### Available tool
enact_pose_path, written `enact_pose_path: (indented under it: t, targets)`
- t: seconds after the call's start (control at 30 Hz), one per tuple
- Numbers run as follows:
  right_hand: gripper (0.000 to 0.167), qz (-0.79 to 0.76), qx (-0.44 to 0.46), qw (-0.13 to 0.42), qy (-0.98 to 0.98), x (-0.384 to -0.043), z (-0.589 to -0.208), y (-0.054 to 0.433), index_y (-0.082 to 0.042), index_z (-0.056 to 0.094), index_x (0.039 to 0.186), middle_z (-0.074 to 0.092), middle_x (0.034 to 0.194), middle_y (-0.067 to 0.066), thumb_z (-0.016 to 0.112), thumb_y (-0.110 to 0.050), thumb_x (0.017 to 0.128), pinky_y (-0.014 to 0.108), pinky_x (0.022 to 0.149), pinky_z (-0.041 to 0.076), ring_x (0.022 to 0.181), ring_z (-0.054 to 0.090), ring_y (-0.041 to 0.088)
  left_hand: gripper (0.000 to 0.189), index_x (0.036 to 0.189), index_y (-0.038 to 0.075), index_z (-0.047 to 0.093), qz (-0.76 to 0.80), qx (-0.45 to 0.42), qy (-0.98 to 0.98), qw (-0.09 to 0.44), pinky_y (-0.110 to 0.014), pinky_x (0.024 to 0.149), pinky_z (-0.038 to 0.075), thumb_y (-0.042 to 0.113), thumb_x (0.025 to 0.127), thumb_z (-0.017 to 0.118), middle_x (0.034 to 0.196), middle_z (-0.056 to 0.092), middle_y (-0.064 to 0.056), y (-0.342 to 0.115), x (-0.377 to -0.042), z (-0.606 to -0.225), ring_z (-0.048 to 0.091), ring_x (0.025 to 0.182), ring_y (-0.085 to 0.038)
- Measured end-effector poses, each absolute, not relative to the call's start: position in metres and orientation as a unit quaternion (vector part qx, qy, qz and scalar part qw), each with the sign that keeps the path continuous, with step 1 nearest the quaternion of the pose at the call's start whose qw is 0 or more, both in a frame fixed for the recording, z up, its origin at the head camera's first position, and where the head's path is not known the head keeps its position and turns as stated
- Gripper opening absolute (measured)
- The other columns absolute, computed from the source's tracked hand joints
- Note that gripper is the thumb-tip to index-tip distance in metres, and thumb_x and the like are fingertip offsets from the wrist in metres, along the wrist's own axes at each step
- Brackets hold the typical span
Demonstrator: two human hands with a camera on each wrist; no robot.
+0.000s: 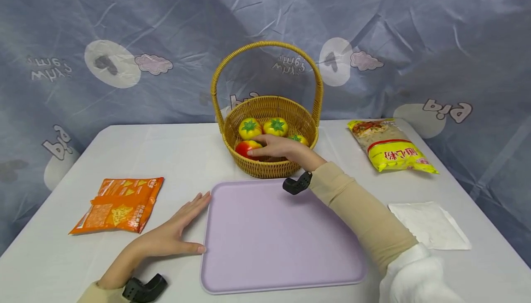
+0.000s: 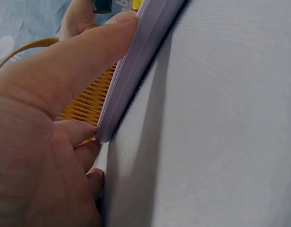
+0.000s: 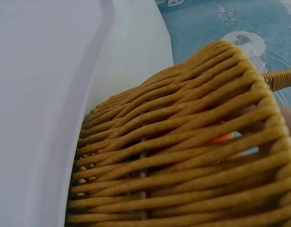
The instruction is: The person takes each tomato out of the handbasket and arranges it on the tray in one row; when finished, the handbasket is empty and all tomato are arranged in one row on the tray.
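My right hand (image 1: 278, 147) reaches into a wicker basket (image 1: 265, 170) and holds a red-and-yellow fruit (image 1: 244, 147) at its right side, thumb in front and fingers behind. Yellow fruits with green leaf tops, one of them (image 1: 275, 127) at the back, lie around it. In the right wrist view the basket's woven side (image 3: 183, 142) hides most of that hand. At the left, my left hand (image 1: 172, 234) is spread, its thumb and fingertips touching the left edge of a lilac tray (image 1: 282, 234). The left wrist view shows the thumb (image 2: 84, 56) against the tray's rim (image 2: 131, 71).
An orange snack bag (image 1: 118, 205) lies left of the tray. To the right are a yellow-and-clear food packet (image 1: 390, 146) and a flat white packet (image 1: 431, 225). The basket's tall handle (image 1: 265, 44) arches above it, and a patterned grey-blue cloth (image 1: 174, 26) hangs behind the table.
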State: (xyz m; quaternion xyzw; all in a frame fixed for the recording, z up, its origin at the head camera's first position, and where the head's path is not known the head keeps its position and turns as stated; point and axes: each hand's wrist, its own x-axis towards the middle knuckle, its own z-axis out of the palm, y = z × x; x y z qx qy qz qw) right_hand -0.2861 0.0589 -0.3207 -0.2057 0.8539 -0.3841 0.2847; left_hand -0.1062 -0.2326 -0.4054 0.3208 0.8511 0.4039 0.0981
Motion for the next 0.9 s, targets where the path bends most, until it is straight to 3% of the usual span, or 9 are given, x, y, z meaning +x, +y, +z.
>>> enact_pose_path:
  t: [0.3,0.5,0.9]
  targets:
    - [0.071,-0.462,-0.148,0.302,0.821,-0.288,-0.322,0.065,-0.007,0.032,0.145,0.043,0.135,0.011,0.066,-0.031,0.088,0.037,0.099,0.036,0.117,0.044,0.024,0.102,0.151,0.009,0.013,0.404,0.327,0.849,0.094,-0.016,0.105,-0.006,0.035,0.077,0.077,0.155,0.007,-0.013,-0.232,-0.108,-0.409,0.000,0.138,-0.036]
    - [0.069,-0.536,-0.159,0.296,0.774,-0.278,-0.311,0.073,-0.003,0.029,0.146,0.041,0.133,0.015,0.064,-0.021,0.089,0.035,0.088,0.048,0.112,0.051,0.028,0.102,0.151,0.009,0.013,0.401,0.327,0.850,0.096,-0.016,0.105,-0.006,0.036,0.076,0.077,0.155,0.007,-0.014,-0.231,-0.107,-0.410,-0.001,0.138,-0.036]
    - [0.061,-0.567,-0.298,0.160,0.751,-0.205,-0.293,0.074,-0.006,0.038,0.143,0.047,0.132,0.012,0.065,-0.013,0.089,0.034,0.093,0.044,0.115,0.050,0.026,0.103,0.150,0.007,0.013,0.390,0.326,0.857,0.085,-0.017,0.106,-0.006,0.038,0.075,0.077,0.154,0.009,-0.015,-0.232,-0.105,-0.406,0.002,0.138,-0.038]
